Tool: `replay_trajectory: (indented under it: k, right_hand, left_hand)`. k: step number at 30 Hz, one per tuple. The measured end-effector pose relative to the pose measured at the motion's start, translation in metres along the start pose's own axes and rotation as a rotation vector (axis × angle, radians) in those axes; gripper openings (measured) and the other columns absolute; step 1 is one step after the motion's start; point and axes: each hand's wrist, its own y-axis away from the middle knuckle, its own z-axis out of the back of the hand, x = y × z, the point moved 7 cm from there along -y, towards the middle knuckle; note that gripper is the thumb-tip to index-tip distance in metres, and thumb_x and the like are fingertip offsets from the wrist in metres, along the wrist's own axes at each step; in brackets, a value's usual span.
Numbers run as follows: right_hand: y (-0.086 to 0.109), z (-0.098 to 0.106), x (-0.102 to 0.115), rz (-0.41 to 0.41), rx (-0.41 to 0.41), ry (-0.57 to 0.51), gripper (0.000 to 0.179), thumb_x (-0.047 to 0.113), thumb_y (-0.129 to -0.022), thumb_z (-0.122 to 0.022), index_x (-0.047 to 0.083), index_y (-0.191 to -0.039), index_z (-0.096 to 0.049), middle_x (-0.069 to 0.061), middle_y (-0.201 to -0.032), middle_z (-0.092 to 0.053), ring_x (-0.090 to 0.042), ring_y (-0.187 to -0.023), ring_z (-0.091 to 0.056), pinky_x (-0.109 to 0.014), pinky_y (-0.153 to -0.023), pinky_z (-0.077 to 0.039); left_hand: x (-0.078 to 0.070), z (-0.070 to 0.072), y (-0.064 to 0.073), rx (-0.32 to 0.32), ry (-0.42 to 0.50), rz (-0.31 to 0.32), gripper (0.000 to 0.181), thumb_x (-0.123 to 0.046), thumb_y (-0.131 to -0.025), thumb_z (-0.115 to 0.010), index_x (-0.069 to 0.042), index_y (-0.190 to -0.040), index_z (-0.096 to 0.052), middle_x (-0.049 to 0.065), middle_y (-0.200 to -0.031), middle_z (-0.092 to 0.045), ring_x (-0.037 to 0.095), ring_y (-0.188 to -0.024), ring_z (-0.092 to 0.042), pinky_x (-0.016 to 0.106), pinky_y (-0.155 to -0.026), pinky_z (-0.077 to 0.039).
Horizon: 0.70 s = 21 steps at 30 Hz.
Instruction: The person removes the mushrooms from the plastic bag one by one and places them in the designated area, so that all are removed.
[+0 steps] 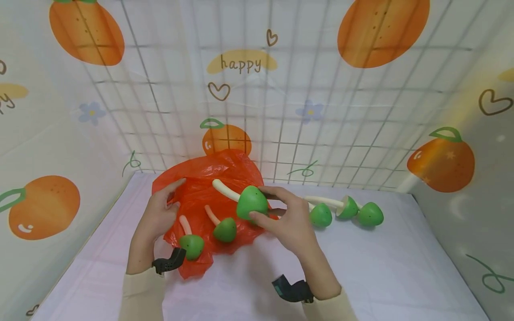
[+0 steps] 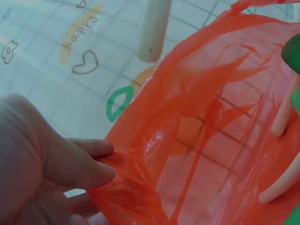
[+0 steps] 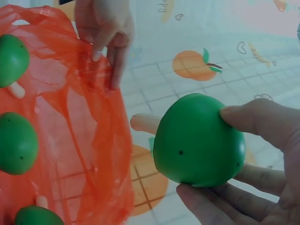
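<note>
My right hand (image 1: 292, 218) grips the green cap of a toy mushroom (image 1: 252, 203) between thumb and fingers. That mushroom is in the air above a thin red plastic bag (image 1: 237, 167), its pale stem pointing up and left. In the left wrist view my left hand (image 2: 35, 164) pinches the bag's edge between thumb and fingers. On the bag lie two more green-capped mushrooms, one at the front left (image 1: 192, 246) and one beside it (image 1: 225, 230). Seen from the right wrist, the held cap (image 3: 199, 140) is smooth with small dark dots.
To the right of the bag lie several more toy mushrooms, among them a near one (image 1: 321, 216), one with its underside showing (image 1: 347, 207) and the rightmost one (image 1: 370, 214). They rest on a white-covered table (image 1: 361, 276). A printed curtain (image 1: 313, 80) over a wire grid stands behind.
</note>
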Motion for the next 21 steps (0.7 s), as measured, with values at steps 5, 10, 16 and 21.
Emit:
replay_trajectory:
  k: [5, 10, 16, 21]
  right_hand:
    - [-0.001, 0.017, 0.002, 0.026, -0.04, -0.029, 0.05, 0.008, -0.083, -0.089, 0.008, -0.13, -0.072, -0.005, -0.125, -0.073, -0.022, -0.116, -0.067, -0.036, -0.087, -0.063]
    - [-0.003, 0.035, -0.004, -0.006, -0.086, -0.026, 0.05, 0.006, -0.084, -0.088, 0.006, -0.131, -0.071, -0.008, -0.125, -0.073, -0.024, -0.112, -0.071, -0.032, -0.087, -0.063]
    - [-0.005, 0.058, -0.014, -0.06, -0.137, -0.031, 0.05, 0.004, -0.085, -0.086, 0.002, -0.132, -0.07, -0.013, -0.124, -0.072, -0.03, -0.103, -0.075, -0.025, -0.082, -0.062]
    - [-0.006, 0.077, -0.027, -0.072, -0.196, 0.008, 0.05, 0.005, -0.086, -0.086, 0.002, -0.133, -0.07, -0.012, -0.124, -0.073, -0.018, -0.111, -0.067, -0.021, -0.082, -0.061]
  left_hand:
    - [0.0, 0.0, 0.0, 0.001, -0.004, -0.011, 0.062, 0.011, -0.099, -0.048, -0.006, -0.158, -0.046, 0.021, -0.159, -0.047, 0.046, -0.147, -0.042, 0.061, -0.115, -0.04]
    - [0.0, -0.001, 0.0, -0.002, -0.009, -0.026, 0.062, 0.011, -0.098, -0.048, -0.004, -0.158, -0.046, 0.021, -0.159, -0.047, 0.046, -0.146, -0.042, 0.061, -0.115, -0.04]
    - [0.0, -0.002, 0.0, 0.006, 0.0, -0.016, 0.062, 0.011, -0.099, -0.048, -0.005, -0.158, -0.046, 0.021, -0.159, -0.047, 0.046, -0.146, -0.043, 0.061, -0.114, -0.041]
    - [0.0, -0.002, 0.0, 0.01, 0.004, -0.016, 0.062, 0.011, -0.099, -0.047, -0.005, -0.159, -0.045, 0.021, -0.159, -0.047, 0.045, -0.146, -0.043, 0.06, -0.115, -0.04]
